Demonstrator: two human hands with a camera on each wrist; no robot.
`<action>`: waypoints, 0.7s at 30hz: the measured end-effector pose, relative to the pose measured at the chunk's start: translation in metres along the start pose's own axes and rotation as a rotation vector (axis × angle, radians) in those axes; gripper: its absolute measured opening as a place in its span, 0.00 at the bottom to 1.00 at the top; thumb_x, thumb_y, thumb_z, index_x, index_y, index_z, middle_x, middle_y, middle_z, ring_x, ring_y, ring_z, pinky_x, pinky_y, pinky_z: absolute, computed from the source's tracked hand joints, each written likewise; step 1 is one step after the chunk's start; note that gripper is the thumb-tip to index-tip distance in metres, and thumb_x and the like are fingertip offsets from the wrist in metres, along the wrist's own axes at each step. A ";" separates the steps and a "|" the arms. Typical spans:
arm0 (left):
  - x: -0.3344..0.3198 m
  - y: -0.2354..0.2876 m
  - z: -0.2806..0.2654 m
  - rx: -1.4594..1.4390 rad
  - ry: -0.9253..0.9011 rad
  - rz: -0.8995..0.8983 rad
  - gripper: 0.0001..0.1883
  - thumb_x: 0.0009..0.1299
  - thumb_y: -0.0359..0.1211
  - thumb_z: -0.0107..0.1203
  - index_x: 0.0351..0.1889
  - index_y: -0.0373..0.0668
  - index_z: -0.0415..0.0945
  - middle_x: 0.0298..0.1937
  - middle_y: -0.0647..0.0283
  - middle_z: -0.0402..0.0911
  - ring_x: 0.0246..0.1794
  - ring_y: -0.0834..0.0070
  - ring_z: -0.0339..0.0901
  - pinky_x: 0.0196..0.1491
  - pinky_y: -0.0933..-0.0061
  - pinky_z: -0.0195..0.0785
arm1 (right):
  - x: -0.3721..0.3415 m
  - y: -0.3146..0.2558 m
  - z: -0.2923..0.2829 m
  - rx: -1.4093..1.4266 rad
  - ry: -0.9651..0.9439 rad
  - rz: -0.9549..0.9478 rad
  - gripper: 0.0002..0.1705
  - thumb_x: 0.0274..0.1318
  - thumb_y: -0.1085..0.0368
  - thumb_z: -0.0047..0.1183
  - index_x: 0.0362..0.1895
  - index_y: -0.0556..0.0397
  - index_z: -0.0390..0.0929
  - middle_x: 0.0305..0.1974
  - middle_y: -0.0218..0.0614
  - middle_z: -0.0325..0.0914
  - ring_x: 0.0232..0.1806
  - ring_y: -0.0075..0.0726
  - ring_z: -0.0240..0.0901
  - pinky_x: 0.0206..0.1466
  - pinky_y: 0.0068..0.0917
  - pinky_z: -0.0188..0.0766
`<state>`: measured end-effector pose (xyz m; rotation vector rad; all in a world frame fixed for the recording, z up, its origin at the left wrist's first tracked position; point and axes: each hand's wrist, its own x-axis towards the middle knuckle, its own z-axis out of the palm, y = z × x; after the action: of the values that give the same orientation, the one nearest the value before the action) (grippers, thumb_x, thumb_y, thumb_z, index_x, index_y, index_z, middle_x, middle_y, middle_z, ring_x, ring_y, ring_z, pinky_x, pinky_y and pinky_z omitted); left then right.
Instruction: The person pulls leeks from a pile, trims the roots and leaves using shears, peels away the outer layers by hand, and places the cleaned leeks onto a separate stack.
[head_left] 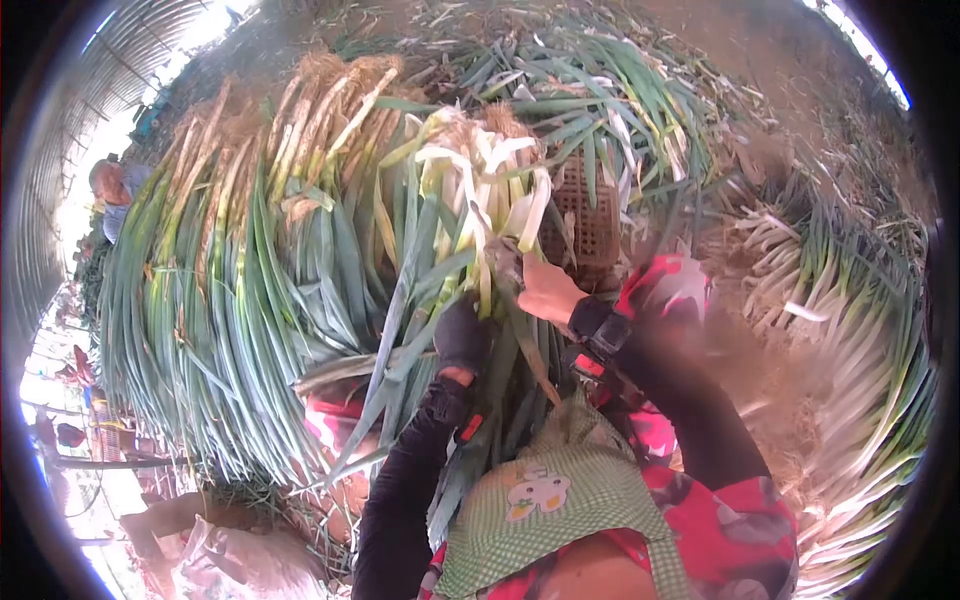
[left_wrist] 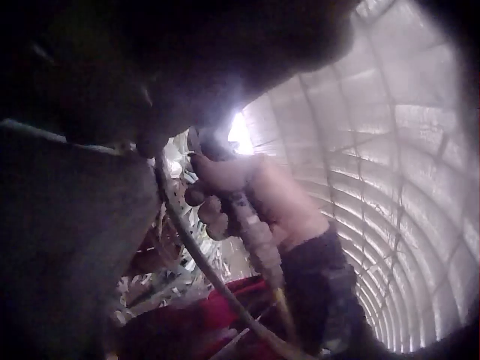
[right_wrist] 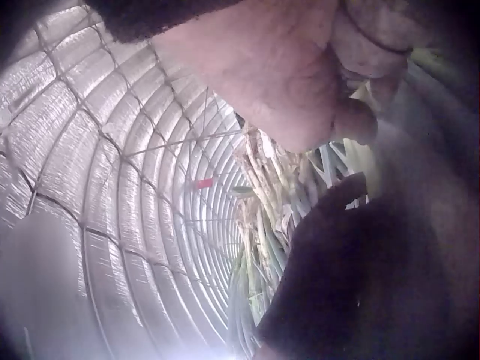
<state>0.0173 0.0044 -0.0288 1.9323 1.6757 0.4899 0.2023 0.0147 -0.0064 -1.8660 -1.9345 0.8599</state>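
Note:
My left hand (head_left: 463,335), in a dark glove, grips a green onion (head_left: 486,290) by its green part. Just above and to the right, my bare right hand (head_left: 548,288) is curled round a grey metal air blow gun (head_left: 507,262) close against that stalk. In the left wrist view, the blow gun's fitting (left_wrist: 259,238) runs down below the right fingers. The right wrist view has the right hand (right_wrist: 285,82) above the dark glove (right_wrist: 322,247). Pale, stripped green onions (head_left: 485,175) lie just beyond both hands, roots away from me.
A thick row of untrimmed green onions (head_left: 225,260) spreads to the left. A brown plastic crate (head_left: 580,222) stands behind the hands, with loose leaves (head_left: 640,90) beyond. Cleaned green onions (head_left: 850,450) are heaped at right. Another person (head_left: 112,190) is at far left.

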 end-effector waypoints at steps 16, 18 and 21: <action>0.023 -0.059 0.001 -0.580 -0.144 0.128 0.25 0.51 0.28 0.63 0.49 0.39 0.74 0.32 0.58 0.82 0.33 0.74 0.78 0.38 0.73 0.68 | -0.022 -0.011 0.006 -0.032 -0.129 0.056 0.32 0.45 0.61 0.54 0.47 0.71 0.54 0.28 0.65 0.72 0.35 0.69 0.71 0.39 0.52 0.67; 0.021 -0.056 0.000 -0.570 -0.177 0.033 0.24 0.51 0.29 0.63 0.49 0.40 0.74 0.30 0.57 0.81 0.30 0.73 0.79 0.36 0.73 0.68 | 0.001 -0.013 0.003 -0.022 -0.119 0.083 0.32 0.43 0.63 0.52 0.47 0.72 0.54 0.27 0.63 0.72 0.34 0.68 0.71 0.38 0.51 0.68; 0.021 -0.046 -0.010 -0.341 -0.135 0.091 0.24 0.51 0.30 0.64 0.49 0.42 0.75 0.26 0.56 0.80 0.26 0.72 0.78 0.34 0.71 0.68 | 0.042 -0.016 -0.006 -0.036 -0.041 0.067 0.29 0.41 0.66 0.47 0.47 0.73 0.55 0.26 0.61 0.73 0.31 0.66 0.72 0.36 0.48 0.69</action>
<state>-0.0214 0.0303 -0.0502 1.7525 1.3274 0.6218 0.1889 0.0576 0.0005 -1.9593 -1.9338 0.8955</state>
